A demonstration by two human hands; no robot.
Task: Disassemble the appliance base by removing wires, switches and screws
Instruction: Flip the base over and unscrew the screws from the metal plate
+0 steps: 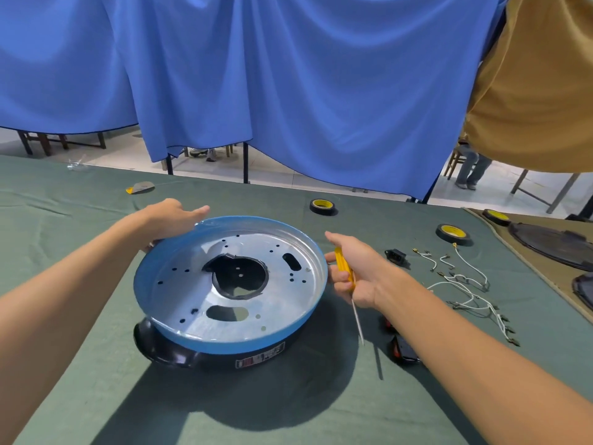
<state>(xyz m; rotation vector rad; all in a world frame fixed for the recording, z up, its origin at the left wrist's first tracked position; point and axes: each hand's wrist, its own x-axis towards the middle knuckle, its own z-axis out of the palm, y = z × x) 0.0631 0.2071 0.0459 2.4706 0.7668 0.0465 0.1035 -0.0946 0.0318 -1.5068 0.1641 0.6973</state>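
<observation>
While tipped toward the viewer on the green cloth (96,396), shows the appliance base (192,261) hollow: bare silver floor, scattered small holes, one big round opening at the middle, a blue rim above a black housing with a handle at the near-left. Held from both sides.

On the far-left rim of the base, the left hand (170,220), fingers straight and laid flat over the edge rather than curled round it (with a fingertip peeking out under the rim). Against the right rim, the right hand (356,271), clamped round a yellow-handled screwdriver (345,268), lower fingers touching the blue edge, index finger stretched out, thin shaft pointing down past the base's near-right side.

Right of the base and well apart from it, a loose tangle of white wires (465,293) with metal terminals, lying on the cloth. Between those and the base, a small black power socket (396,254). Just off the near-right of the base, black switches (404,348) with red on them, partly hidden behind the right forearm. Beyond the base, a black tape roll (322,207) with a yellow core; two more of the same farther right. Past the base's far side, a blue curtain (288,75).
</observation>
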